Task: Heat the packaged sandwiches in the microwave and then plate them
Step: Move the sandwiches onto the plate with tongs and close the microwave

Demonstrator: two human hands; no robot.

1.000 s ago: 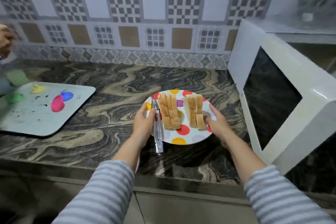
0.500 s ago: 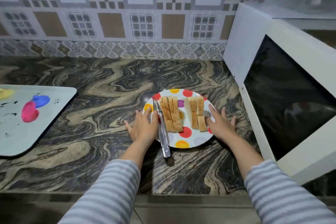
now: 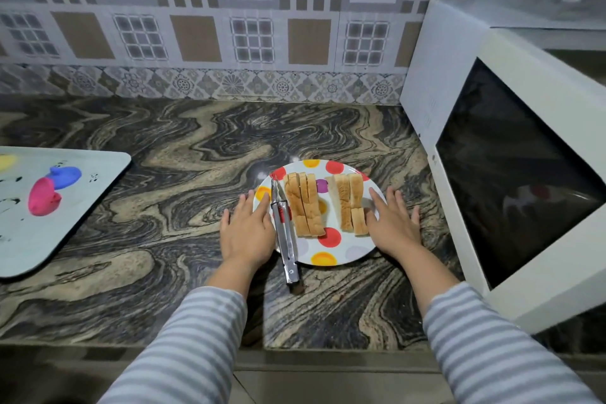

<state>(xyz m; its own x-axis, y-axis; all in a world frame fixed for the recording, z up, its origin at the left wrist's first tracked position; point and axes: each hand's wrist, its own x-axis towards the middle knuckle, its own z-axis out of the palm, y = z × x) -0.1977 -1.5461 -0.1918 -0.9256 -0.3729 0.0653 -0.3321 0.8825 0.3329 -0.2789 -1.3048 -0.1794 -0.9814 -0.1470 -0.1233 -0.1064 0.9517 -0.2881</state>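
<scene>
Both hands lie flat and open, palms down, gripping nothing. The left hand [image 3: 247, 231] rests at the left rim of the spotted plate [image 3: 337, 254], fingertips just over its edge; the right hand [image 3: 393, 226] does the same at the plate's right rim, its fingers touching the nearer bread.

On the plate, two sandwiches [image 3: 305, 205] lie side by side, cut into strips, unwrapped, one left of centre and one right of centre. Metal tongs [image 3: 284, 233] lie along the plate's left side, beside the left hand, their handle end sticking out past the plate's near rim onto the marbled counter [image 3: 164, 193].

Right of the plate stands the white microwave [image 3: 511, 174], its dark door apparently closed. Well to the plate's left sits a pale tray [image 3: 98, 170] with coloured blobs on it.

The plating looks done, to my eye. The risk now is the tongs: they overhang the rim, so a nudge from the left hand, or lifting the plate unevenly, could tip them off or drag the plate. The right fingers could also knock the bread strips apart.
</scene>
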